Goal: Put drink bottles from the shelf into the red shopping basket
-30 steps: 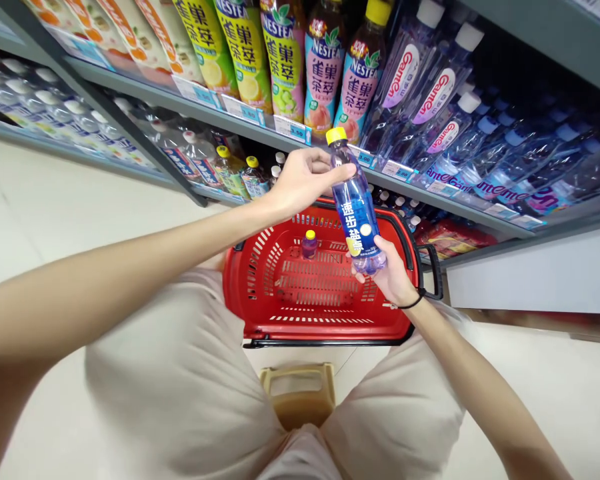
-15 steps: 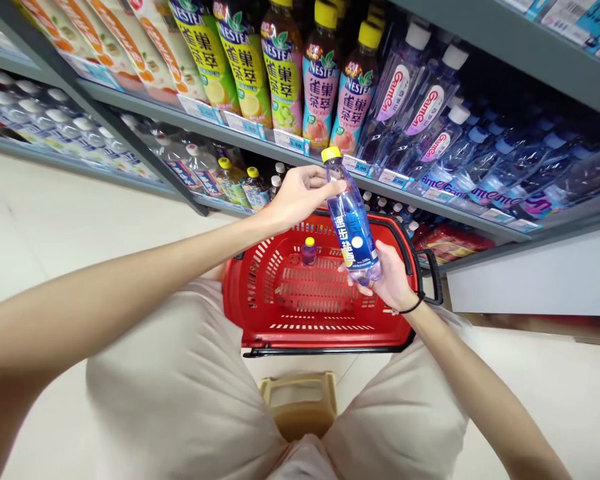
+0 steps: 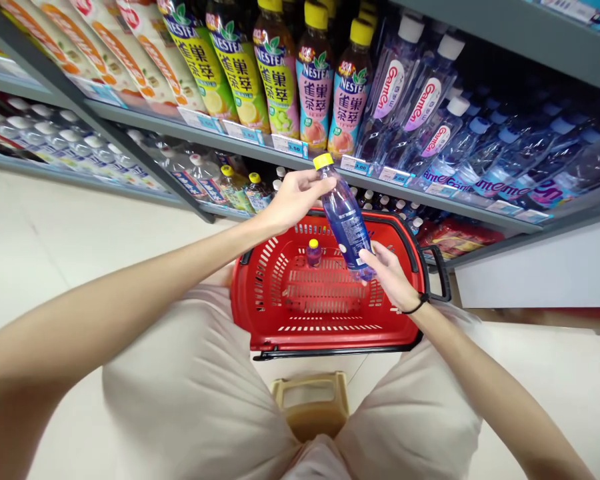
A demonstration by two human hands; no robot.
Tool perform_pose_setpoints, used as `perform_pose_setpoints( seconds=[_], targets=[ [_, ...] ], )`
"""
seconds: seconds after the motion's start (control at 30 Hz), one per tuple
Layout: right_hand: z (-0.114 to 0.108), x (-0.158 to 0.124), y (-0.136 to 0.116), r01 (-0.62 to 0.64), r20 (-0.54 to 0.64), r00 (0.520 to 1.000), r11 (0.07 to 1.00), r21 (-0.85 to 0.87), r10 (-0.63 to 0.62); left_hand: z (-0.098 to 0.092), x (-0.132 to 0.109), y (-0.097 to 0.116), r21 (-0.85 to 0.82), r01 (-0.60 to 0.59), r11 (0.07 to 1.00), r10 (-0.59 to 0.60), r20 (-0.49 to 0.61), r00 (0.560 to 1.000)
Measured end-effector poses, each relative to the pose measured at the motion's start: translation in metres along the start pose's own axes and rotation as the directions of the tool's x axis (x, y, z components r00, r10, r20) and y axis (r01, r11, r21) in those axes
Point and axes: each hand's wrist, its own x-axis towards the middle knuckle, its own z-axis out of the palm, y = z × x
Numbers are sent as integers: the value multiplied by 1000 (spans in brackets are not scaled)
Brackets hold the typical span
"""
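Observation:
A clear plastic drink bottle (image 3: 344, 217) with a yellow cap and a dark blue label hangs tilted between my two hands. My left hand (image 3: 296, 199) is closed on its neck, just below the cap. My right hand (image 3: 387, 272) grips the bottle near its base, thumb across the label. Fine print on the label faces me. Under the bottle stands a red shopping basket (image 3: 310, 339) with slotted walls. Inside it, by the far wall, is a small bottle (image 3: 313, 255) with a yellow cap and purple contents.
Shelves ahead hold Nestea bottles (image 3: 316, 87), Ganten water bottles (image 3: 423, 107) and white-and-orange packs (image 3: 150, 53). Price tags line the shelf edge (image 3: 260, 137). More bottles stand on the lower shelf. A black basket handle (image 3: 437, 273) sticks out right. A beige stool (image 3: 313, 407) is between my legs.
The bottle has been turned about its length: the large lettering has given way to fine print. My right thumb now lies over the label. The view has shifted slightly.

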Motion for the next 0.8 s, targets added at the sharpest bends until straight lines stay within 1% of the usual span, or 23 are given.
perform_pose_setpoints(
  seconds=[0.07,0.1,0.13,0.2,0.23,0.27,0.3,0.33,0.37,0.4,0.47,0.57,0.63,0.67,0.73,0.8],
  targets=[
    [-1,0,5,35,-39,998,990,-138,-41,0,0,-1,-6,22,1000,-22,4,1000],
    [-2,-1,7,68,-57,995,965,-252,-85,1,0,-2,-13,26,1000,-26,12,1000],
    [-2,-2,7,106,-66,988,917,-384,-142,1,-1,-2,-19,27,999,-27,26,999],
    [-3,-5,6,168,-42,968,764,-622,-248,2,-4,-1,-24,28,999,-27,65,998],
    [-2,-6,5,186,-15,961,689,-700,-275,3,-5,-1,-24,29,999,-27,86,996],
    [-2,-8,3,197,10,958,635,-747,-286,3,-6,-1,-22,29,999,-27,101,995],
    [-2,-9,2,201,29,958,602,-773,-284,3,-6,0,-20,30,999,-27,115,993],
    [-1,-10,2,202,39,960,588,-783,-278,3,-7,0,-18,31,999,-28,124,992],
    [-1,-10,2,201,46,963,594,-779,-266,3,-7,-1,-16,33,999,-30,127,991],
    [-1,-10,2,195,45,967,619,-761,-249,3,-7,-1,-14,37,999,-35,123,992],
    [-2,-9,5,166,27,979,711,-683,-202,3,-5,-4,-7,51,999,-50,102,994],
    [-2,-8,9,106,-14,991,864,-492,-130,-1,1,-9,11,70,997,-70,40,997],
    [-1,-9,9,87,-11,995,940,-329,-96,-4,4,-12,22,61,998,-61,-7,998],
    [0,-10,7,75,4,997,968,-239,-76,-6,6,-13,28,47,998,-47,-24,999],
    [2,-12,3,42,47,998,996,-83,-38,-8,7,-15,46,13,999,-11,-40,999],
    [2,-12,-1,15,67,998,1000,11,-16,-9,7,-15,65,7,998,-4,-42,999]
  ],
)
